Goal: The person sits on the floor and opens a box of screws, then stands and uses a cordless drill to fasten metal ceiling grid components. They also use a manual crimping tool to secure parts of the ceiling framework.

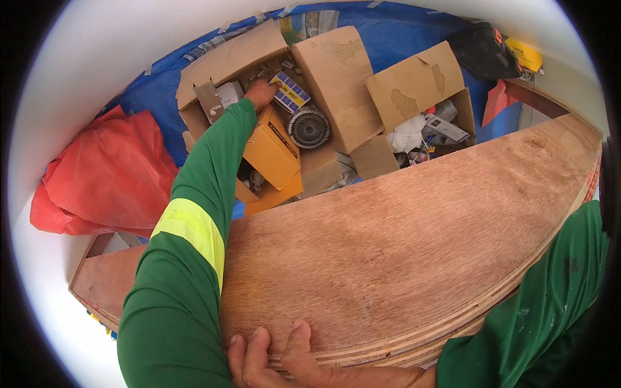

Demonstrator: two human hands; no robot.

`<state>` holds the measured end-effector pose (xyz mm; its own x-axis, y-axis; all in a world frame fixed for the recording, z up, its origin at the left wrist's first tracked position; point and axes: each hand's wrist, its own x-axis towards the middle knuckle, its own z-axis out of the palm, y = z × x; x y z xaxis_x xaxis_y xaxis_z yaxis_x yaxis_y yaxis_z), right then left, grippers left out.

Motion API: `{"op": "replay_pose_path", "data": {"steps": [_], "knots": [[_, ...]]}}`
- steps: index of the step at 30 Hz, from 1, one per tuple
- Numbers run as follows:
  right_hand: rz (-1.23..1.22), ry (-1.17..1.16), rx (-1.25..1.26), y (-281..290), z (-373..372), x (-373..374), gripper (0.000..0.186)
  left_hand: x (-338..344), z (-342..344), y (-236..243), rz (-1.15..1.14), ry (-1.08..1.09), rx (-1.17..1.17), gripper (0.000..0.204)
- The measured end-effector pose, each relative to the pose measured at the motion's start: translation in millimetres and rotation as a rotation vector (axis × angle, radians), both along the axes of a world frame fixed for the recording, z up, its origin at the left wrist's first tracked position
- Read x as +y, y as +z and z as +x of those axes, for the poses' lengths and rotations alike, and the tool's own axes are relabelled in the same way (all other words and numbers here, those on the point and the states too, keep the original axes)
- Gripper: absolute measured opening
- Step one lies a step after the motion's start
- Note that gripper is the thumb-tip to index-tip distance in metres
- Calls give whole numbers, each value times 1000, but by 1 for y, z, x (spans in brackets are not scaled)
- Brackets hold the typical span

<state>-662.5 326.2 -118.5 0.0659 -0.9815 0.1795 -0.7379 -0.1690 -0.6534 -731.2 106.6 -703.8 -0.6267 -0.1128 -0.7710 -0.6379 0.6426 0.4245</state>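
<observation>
My left arm stretches across a plywood board (388, 226) into an open cardboard box (236, 52). There my left hand (261, 94) is at the left end of a small blue, white and yellow carton (291, 92); most of its fingers are hidden. A round dark wire-toothed wheel (308, 127) lies just below that carton, beside an orange-yellow box (273, 147). Small metal pieces (284, 63) lie behind the hand. At the near edge of the board rests my right hand (284, 359), its fingers apart on the plywood with nothing between them.
A second open cardboard box (420, 84) holds a white cloth and packaged items. Red plastic sheeting (107, 171) is heaped at the left. Blue sheeting (407, 26) lies under the boxes. A black case (482, 48) and a yellow box (525, 55) stand far right. White curved walls surround everything.
</observation>
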Motion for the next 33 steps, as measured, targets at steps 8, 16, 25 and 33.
{"op": "replay_pose_path", "data": {"steps": [8,16,25,33], "knots": [[-5,-7,-13,0,1,0,52,8,-11,12,700,813,-50,45],[-8,-14,-15,1,2,1,53,-22,9,4,399,424,-113,50],[-1,-37,-21,1,4,-1,54,-22,31,-31,-47,-838,-140,47],[3,-31,-15,-1,6,-3,55,-11,13,-16,-132,-1074,-182,44]]}}
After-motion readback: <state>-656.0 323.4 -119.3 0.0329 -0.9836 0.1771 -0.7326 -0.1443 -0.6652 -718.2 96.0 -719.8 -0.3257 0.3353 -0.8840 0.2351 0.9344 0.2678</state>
